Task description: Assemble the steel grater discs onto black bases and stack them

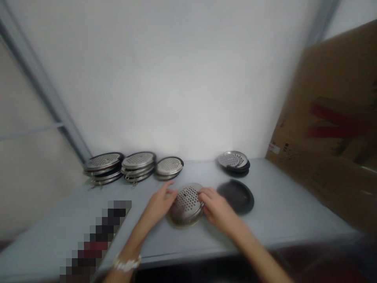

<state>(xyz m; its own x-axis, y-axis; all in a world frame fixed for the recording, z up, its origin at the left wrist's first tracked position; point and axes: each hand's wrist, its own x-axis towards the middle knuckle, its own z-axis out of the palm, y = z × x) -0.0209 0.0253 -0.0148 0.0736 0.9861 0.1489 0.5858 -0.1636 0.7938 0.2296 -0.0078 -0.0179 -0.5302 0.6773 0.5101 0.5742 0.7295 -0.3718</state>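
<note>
Grey table (279,204) carries a perforated metal disc (189,201); right grip (214,205) pinches its edge, left grip (160,202) parted alongside.

Perforated disc (189,201), lower centre: silver-grey, dark holes in rows
Round dish (236,196): black
Tabletop (265,232): pale blue-grey
Wall (188,78), upper centre: off-white
Carton (330,161), right edge: brown, red bars
Bracelet (127,264), lower left: white, yellowish

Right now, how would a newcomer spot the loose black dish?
From the big cardboard box at right, go left along the grey table to the right hand. Between the two lies a round, rimmed black dish. The stack behind it is topped by a perforated metal disc; this dish is bare.
</note>
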